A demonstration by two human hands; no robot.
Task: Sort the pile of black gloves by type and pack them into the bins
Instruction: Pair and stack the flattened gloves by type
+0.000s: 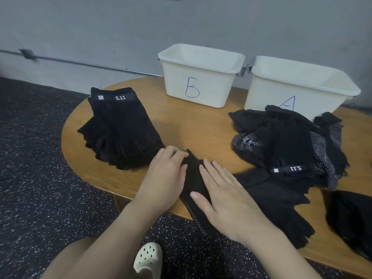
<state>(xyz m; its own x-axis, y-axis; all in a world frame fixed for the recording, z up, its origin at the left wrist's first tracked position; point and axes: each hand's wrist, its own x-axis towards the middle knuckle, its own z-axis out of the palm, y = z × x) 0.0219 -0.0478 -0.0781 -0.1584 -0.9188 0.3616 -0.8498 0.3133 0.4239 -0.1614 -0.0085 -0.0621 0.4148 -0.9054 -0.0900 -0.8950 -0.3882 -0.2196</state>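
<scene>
- A rounded wooden desk (201, 125) stood against a grey wall (120, 27), on a dark speckled floor (30, 158).
- Two cream bins sat at the desk's far edge: bin B (201, 77) on the left, and bin A (298, 87) to its right. What could be seen of their insides showed no gloves.
- A neat stack of fingerless gloves (120, 129) lay on the left part of the desk, its top cuff marked "5.11".
- An unsorted pile of black gloves (285, 146) lay on the right, just in front of bin A; some pieces in it bore white dots, one showed a "5.11" strap.
- More black gloves (281, 202) spread toward the near right edge, and a further dark heap (354, 218) lay at the far right.
- A thin black glove (194, 178) lay between the stack and the pile, its lower end with small dots hanging over the desk's near edge.
- The left hand (165, 178) rested on that glove's left side, fingers bent, tips gathering the fabric near its top end.
- The right hand (225, 194) lay flat on the glove, fingers straight and spread, pressing it down.
- A pale perforated clog (149, 258) showed on the floor below.
</scene>
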